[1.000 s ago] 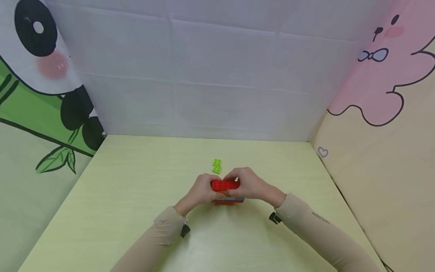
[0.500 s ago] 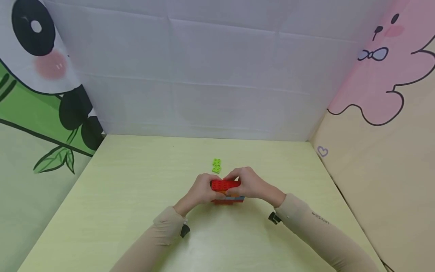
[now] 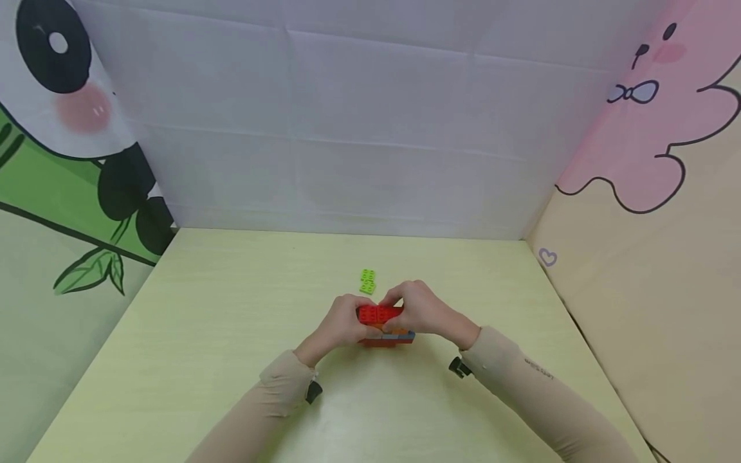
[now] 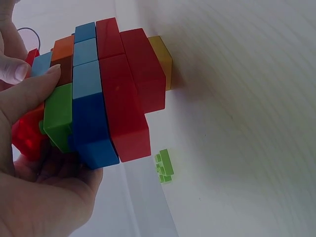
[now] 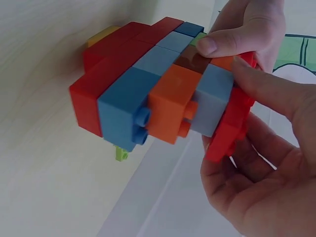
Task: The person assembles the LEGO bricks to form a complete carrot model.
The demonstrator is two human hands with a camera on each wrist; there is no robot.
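Observation:
A stepped stack of toy building bricks (image 3: 386,342) stands on the table between both hands. From the base up it shows yellow (image 4: 162,61), red (image 4: 123,106), blue (image 4: 91,113), then orange, brown and green, light blue, and red bricks (image 3: 376,314) on top. My left hand (image 3: 345,320) grips its left side, with the thumb over the brown and green bricks (image 4: 58,111) and fingers behind. My right hand (image 3: 425,308) pinches the right end of the top, its thumb beside a light blue brick (image 5: 213,96) and fingertips at a red brick (image 5: 228,126). Palms partly hide the upper bricks.
Two lime-green bricks (image 3: 367,281) lie on the table just behind the stack. The pale wooden table (image 3: 243,276) ends at a white cloth backdrop (image 3: 324,128), with printed cartoon panels at both sides. Each wrist wears a small black camera (image 3: 460,366).
My right hand and forearm have shifted slightly left, and the red brick at the top right has moved in a little with them. The left hand stays almost still.

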